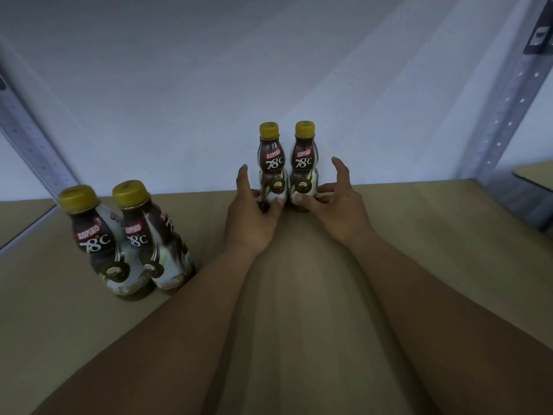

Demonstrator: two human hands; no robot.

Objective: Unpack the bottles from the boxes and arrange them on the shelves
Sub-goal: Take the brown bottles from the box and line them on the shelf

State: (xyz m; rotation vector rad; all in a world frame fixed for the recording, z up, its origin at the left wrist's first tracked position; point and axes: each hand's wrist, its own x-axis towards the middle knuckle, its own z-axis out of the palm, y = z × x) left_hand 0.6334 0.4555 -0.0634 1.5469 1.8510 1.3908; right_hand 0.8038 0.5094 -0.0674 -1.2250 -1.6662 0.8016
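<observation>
Left hand (254, 217) holds rear-left bottle (270, 163), right hand (338, 205) rear-right bottle (303, 163), on shelf (419, 265)

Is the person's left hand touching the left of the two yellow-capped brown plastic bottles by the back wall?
Touching. The head view shows the left hand with its thumb pressed on the lower front of the yellow-capped brown plastic bottle.

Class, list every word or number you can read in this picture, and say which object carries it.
"KOPIKO": red band on all four labels: back left bottle, back right bottle, front left bottle, front right bottle.
"78°C": white, just below it on each label.
Small print under "78°C": too small to read.
Round emblems lower down: no readable text.
</observation>
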